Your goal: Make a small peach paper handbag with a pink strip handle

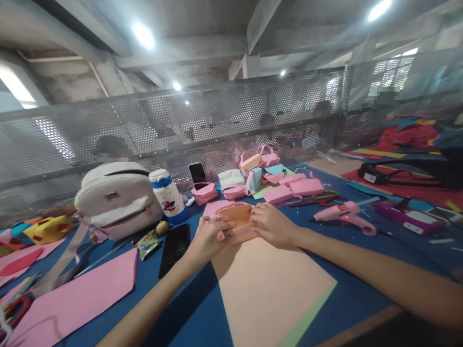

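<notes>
Both my hands grip a small peach-and-pink paper bag (238, 217) over the middle of the table. My left hand (212, 237) has its fingers closed on the bag's left end. At the right end, my right hand (273, 224) pinches the side wall. The bag's orange inside faces up between them, and some of my fingertips are hidden behind it. Below the hands lies a large peach sheet (267, 289), with a green sheet (311, 315) showing under its right edge. Finished-looking small pink bags (278, 193) are piled just beyond.
To the right lie a pink glue gun (343, 217) and a purple device (408, 217). On the left are a white backpack (115, 197), a bottle (168, 195), a black phone (174, 250), pink sheets (87, 294) and scissors (14, 308). A perforated metal screen (202, 125) stands behind, with people beyond it.
</notes>
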Motion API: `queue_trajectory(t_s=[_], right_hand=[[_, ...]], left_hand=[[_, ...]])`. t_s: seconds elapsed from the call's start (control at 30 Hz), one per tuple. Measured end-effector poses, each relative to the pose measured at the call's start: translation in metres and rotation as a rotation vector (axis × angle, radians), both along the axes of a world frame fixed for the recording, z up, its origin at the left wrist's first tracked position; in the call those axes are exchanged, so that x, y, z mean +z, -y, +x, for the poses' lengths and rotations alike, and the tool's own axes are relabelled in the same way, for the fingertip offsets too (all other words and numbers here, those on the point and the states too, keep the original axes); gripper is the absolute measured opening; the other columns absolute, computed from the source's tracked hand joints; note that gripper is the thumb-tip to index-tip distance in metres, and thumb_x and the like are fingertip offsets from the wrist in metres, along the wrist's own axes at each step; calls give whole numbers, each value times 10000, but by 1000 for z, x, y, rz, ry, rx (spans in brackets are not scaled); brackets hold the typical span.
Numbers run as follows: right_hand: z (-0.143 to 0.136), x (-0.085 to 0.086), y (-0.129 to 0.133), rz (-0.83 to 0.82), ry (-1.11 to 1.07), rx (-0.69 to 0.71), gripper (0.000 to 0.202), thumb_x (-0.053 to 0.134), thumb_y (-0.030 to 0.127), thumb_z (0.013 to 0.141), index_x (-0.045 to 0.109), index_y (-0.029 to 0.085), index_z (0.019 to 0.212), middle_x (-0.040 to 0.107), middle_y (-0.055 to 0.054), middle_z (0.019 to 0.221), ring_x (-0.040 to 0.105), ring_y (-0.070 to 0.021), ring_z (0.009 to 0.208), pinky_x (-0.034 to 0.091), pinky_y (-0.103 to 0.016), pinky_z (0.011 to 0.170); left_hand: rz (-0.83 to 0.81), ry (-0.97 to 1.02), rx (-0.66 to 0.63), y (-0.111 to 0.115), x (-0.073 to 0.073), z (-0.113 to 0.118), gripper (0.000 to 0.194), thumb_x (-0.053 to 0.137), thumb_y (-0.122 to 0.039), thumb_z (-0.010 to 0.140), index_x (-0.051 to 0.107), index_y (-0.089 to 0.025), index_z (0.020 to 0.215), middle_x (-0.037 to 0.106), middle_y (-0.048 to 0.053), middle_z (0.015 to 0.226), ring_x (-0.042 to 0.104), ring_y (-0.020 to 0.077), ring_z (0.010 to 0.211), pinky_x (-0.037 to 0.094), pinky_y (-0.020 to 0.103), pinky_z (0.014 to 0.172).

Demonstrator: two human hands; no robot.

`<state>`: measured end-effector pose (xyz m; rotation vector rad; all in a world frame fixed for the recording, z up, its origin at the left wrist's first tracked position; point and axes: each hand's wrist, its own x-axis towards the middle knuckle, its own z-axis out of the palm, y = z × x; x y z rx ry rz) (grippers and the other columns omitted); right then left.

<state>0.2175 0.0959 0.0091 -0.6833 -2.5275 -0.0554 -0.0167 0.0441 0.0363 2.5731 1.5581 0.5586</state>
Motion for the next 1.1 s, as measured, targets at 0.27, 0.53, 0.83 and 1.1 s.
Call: queue_trajectory(t_s=[0.27,0.53,0.83,1.1], right_hand=[[0,2,1,11,20,8,100,571,174,934,608,164,841,597,-71,944,490,-232,917,398,-368,837],[1,0,1,8,18,9,115,571,174,945,602,157,835,600,-74,955,488,-228,918,403,-364,827],[-1,1,2,4,6,7,128,563,148,936,603,161,815,590,-66,918,485,-223,891,410,-357,805],[0,-2,1,3,0,11,122,559,162,940,606,166,827,592,-70,934,486,-227,902,407,-367,827]], left_hand=[[-4,-4,-22,1,0,-2,246,520,-46,757,696,-214,791,765,7,874,638,242,980,312,407,894],[0,-13,-29,1,0,-2,271,507,-21,731,687,-217,780,764,-1,879,639,237,981,301,383,863],[3,-15,-22,1,-1,-2,253,504,-48,746,689,-216,788,766,7,891,630,241,1004,297,391,877],[-7,-22,-14,3,2,1,269,508,-12,733,685,-212,770,767,3,874,639,234,989,296,390,871]])
